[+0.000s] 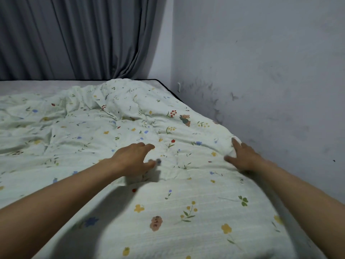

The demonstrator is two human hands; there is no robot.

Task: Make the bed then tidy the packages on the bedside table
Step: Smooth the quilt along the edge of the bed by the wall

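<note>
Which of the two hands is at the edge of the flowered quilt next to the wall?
The right hand: it rests on the quilt edge beside the wall. The left hand lies farther in, over the quilt's middle.

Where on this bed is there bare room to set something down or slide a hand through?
Bare mattress shows along the far edge, between the curtain and the rumpled floral duvet. The duvet is flattest in the near stretch between the forearms. Tight: the duvet's right edge by the wall, where the right hand presses; the left hand rests mid-duvet.
</note>
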